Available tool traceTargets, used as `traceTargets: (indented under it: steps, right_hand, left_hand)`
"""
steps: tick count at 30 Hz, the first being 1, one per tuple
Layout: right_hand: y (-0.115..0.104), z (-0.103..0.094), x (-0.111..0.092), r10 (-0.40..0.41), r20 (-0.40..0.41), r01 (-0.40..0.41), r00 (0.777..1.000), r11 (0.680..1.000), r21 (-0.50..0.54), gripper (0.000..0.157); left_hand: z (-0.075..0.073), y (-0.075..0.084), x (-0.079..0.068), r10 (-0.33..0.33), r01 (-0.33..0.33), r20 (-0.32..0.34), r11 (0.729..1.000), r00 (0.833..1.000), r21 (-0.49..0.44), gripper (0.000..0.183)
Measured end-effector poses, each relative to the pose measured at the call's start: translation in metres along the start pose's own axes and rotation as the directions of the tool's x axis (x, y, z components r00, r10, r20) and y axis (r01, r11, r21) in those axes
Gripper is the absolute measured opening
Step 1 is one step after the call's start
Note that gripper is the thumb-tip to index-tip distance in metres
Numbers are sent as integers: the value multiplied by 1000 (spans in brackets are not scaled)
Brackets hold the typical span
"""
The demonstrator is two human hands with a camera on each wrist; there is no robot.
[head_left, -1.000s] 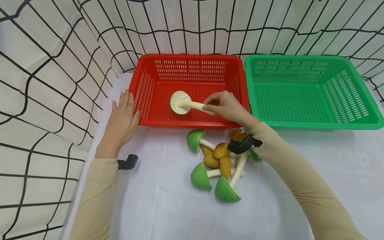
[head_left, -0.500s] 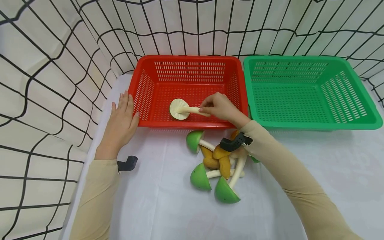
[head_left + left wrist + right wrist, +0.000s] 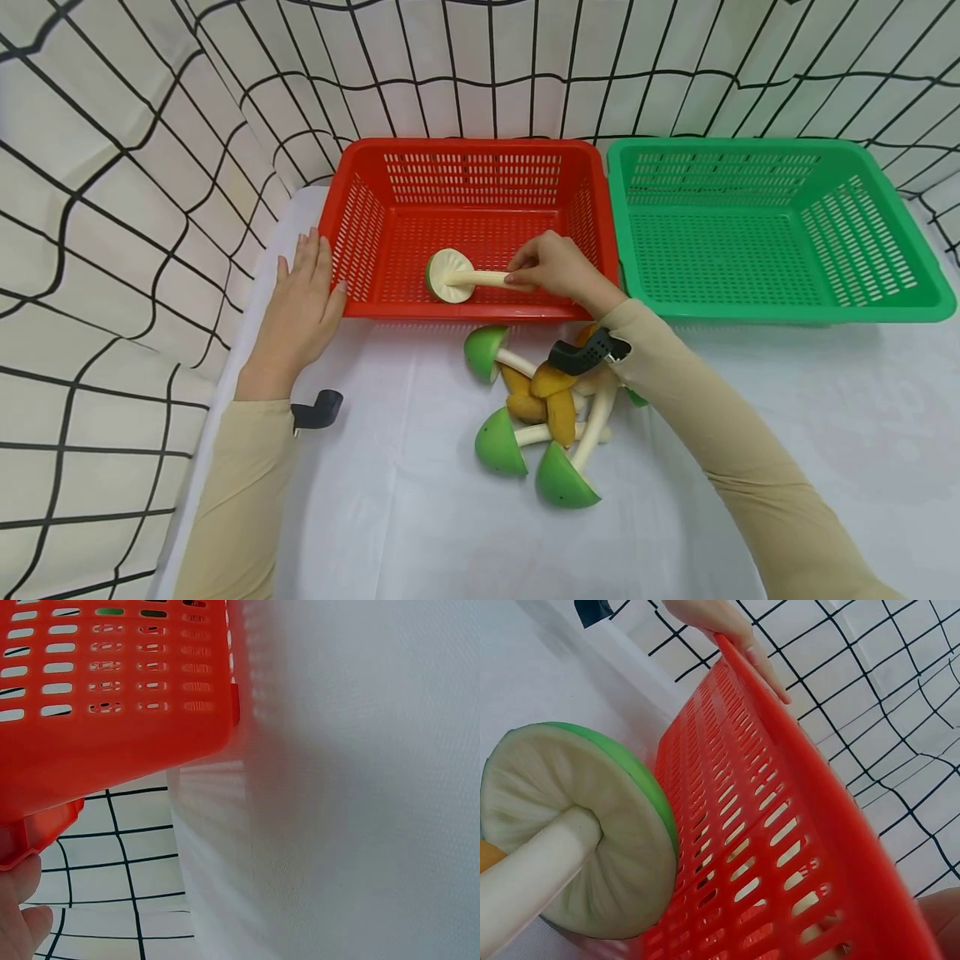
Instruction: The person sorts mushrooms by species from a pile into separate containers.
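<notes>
In the head view my right hand (image 3: 555, 267) reaches into the red basket (image 3: 480, 313) and pinches the end of a pale stem between thumb and fingers. The stem belongs to a green-capped toy mushroom (image 3: 452, 276), lying low in the basket with its white underside up and its cap to the left. Straight fingers of my left hand (image 3: 296, 312) rest along the basket's left rim; part of that hand (image 3: 21, 900) shows at the rim in the left wrist view. A green-capped mushroom (image 3: 585, 832) on the table looms beside the basket's slotted wall in the right wrist view.
A green basket (image 3: 787, 313) stands against the red one on the right. In front of them, several green-capped mushrooms (image 3: 501, 443) and brown mushrooms (image 3: 561, 417) lie heaped on the white tablecloth (image 3: 420, 517). Black wire mesh (image 3: 495, 82) rises behind and at left.
My right hand has lowered the mushroom in the red basket and brought it toward the near side, then shifted slightly right. The left hand has stayed on the rim.
</notes>
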State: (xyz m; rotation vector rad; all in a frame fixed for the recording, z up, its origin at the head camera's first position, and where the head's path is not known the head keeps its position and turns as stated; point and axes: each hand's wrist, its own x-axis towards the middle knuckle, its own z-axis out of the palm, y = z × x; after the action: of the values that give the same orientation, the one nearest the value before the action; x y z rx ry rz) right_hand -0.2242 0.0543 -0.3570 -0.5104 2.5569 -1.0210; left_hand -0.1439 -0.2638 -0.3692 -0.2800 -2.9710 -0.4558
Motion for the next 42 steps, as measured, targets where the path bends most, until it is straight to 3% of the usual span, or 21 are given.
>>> traceTargets:
  steps: [11, 18, 26, 33, 42]
  right_hand:
    - [3, -5, -9, 33, -51, -30, 998, 998, 59, 22]
    - [6, -15, -22, -5, -122, 23, 992, 989, 148, 23]
    - [7, -27, -48, 19, -131, 34, 991, 922, 385, 26]
    - [16, -34, -79, 46, -149, 34, 988, 871, 490, 28]
    - [37, -33, -134, -25, -244, 161, 970, 815, 557, 33]
  left_hand:
    - [1, 0, 0, 3, -3, 6, 1000, 1000, -2, 61]
    - [1, 1, 0, 3, -3, 8, 1000, 1000, 1, 61]
    - [0, 0, 0, 0, 0, 12, 1000, 1000, -6, 61]
    - [1, 0, 1, -1, 1, 2, 1000, 1000, -5, 60]
    - [1, 0, 1, 2, -2, 5, 1000, 1000, -11, 60]
